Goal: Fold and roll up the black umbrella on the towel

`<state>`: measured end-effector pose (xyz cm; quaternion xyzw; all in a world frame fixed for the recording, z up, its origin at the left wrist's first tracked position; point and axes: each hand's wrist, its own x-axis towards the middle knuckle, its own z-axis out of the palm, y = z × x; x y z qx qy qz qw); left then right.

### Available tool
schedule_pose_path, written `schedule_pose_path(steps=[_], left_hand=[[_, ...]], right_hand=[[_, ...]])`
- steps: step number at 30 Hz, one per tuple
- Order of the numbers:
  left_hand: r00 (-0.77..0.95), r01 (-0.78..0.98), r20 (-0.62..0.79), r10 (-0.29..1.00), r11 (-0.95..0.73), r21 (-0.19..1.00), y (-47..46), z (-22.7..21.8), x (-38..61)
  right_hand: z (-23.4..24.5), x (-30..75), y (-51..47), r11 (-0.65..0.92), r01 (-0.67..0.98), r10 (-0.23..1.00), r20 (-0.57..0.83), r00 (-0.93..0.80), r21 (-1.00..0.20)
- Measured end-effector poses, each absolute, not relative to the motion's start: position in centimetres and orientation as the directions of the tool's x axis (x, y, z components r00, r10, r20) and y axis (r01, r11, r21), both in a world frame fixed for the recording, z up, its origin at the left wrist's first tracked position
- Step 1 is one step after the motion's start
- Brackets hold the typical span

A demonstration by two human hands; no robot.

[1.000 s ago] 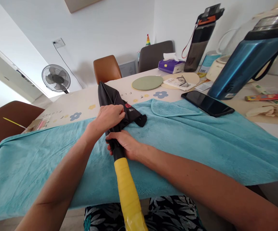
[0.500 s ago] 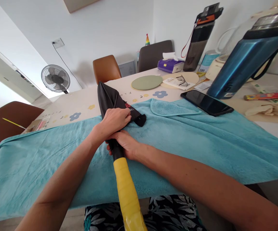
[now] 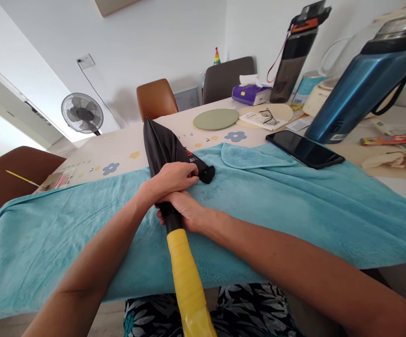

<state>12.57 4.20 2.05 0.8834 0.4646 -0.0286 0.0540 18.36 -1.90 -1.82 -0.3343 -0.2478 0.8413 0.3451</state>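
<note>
A black folded umbrella (image 3: 157, 140) lies over the towel and table, pointing away from me, its long handle (image 3: 188, 281) wrapped in yellow tape and reaching down towards my lap. My left hand (image 3: 175, 178) lies across the black fabric, fingers closed over it, thumb to the right. Just below, with the wrists nearly crossing, my right hand (image 3: 184, 208) is wrapped around the umbrella above the yellow handle. A loose fabric flap (image 3: 198, 161) with red and white lettering sticks out to the right, ending in a dark tab (image 3: 208, 174). My left fingertips are partly hidden.
A turquoise towel (image 3: 259, 201) covers the table's near side. On the right are a phone (image 3: 304, 148), a blue tumbler (image 3: 360, 89), a dark bottle (image 3: 294, 56) and glasses (image 3: 268, 116). Farther back are a green placemat (image 3: 216, 119) and a purple tissue pack (image 3: 250, 95).
My left hand has shifted slightly right and up over the fabric, its thumb now more visible. My right hand keeps its hold. The view has moved slightly.
</note>
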Motion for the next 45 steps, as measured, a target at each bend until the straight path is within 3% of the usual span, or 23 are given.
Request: schedule_pose_path(steps=[11, 20, 40, 45], left_hand=[[0.558, 0.829, -0.098, 0.824, -0.556, 0.053, 5.0, 1.2, 12.3], [0.572, 0.817, -0.036, 0.819, -0.566, 0.106, 4.6, 1.6, 12.4], [0.595, 0.804, -0.001, 0.804, -0.595, 0.019, 5.0, 0.9, 12.1], [0.585, 0.81, 0.032, 0.811, -0.582, -0.069, 5.2, 0.7, 11.8]], right_hand=[[-2.1, 18.3, -1.8, -0.635, -0.415, 0.747, -0.382, -0.544, -0.652], [-1.7, 18.5, -2.0, -0.633, -0.404, 0.751, -0.397, -0.528, -0.661], [-1.7, 18.4, -2.0, -0.629, -0.39, 0.751, -0.396, -0.528, -0.672], [-1.9, 18.3, -1.9, -0.625, -0.4, 0.755, -0.388, -0.528, -0.671]])
